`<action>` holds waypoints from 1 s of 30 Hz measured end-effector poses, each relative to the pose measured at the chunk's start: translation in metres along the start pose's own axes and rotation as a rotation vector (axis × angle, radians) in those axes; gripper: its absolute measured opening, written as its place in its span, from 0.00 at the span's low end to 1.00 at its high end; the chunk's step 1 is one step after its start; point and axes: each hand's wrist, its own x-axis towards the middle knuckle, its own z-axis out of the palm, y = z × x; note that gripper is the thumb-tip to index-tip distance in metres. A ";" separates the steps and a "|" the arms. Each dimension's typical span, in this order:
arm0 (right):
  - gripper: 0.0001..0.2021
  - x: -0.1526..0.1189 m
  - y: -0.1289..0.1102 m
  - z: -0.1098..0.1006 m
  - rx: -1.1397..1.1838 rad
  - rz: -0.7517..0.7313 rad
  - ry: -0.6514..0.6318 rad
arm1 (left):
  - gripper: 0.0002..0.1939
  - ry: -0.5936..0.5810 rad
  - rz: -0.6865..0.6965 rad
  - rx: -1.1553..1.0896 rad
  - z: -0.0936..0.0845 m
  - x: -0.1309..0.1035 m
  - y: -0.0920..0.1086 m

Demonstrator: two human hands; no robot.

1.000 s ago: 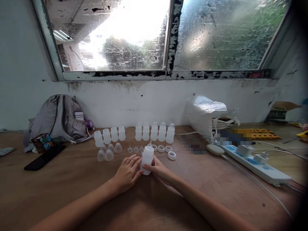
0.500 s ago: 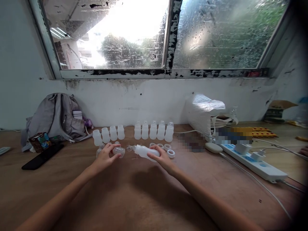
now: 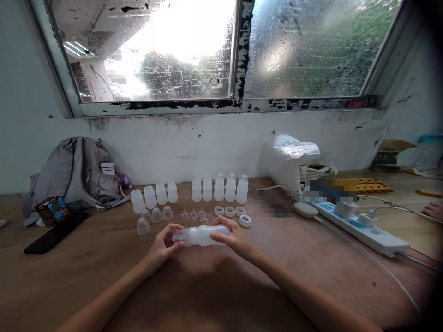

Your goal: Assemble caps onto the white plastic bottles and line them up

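Observation:
A white, translucent baby bottle (image 3: pixel 206 235) lies sideways between my hands above the table. My right hand (image 3: pixel 233 236) is wrapped round its body. At its left end, my left hand (image 3: pixel 167 243) grips the clear bottle cap (image 3: pixel 180 236), which sits over the nipple end. Beyond my hands lie several clear caps (image 3: pixel 157 215), several clear nipples (image 3: pixel 193 213) and several white collar rings (image 3: pixel 229 211). Behind these stand open bottles (image 3: pixel 150 197) on the left and capped bottles (image 3: pixel 219 188) on the right.
A grey backpack (image 3: pixel 78 177), a small box (image 3: pixel 52 210) and a black phone-like slab (image 3: pixel 57 233) are at the left. To the right are a white bag (image 3: pixel 285 159), a round pale puck (image 3: pixel 306 210) and a power strip (image 3: pixel 384 240) with cables. Another person's hand (image 3: pixel 433 210) shows at the right edge.
My left hand has brought the clear cap rightward onto the bottle's nipple end. The bottle has come nearer to me and now lies level. The camera view has shifted slightly.

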 end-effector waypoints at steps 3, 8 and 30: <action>0.12 -0.002 -0.002 0.003 -0.005 -0.018 -0.026 | 0.20 -0.018 0.018 0.000 0.006 -0.004 -0.001; 0.11 -0.002 0.000 0.004 0.036 -0.023 -0.059 | 0.19 -0.034 0.054 0.014 0.009 -0.007 -0.006; 0.17 -0.021 0.005 0.030 0.085 -0.030 0.184 | 0.21 -0.049 0.102 0.066 0.012 -0.006 0.001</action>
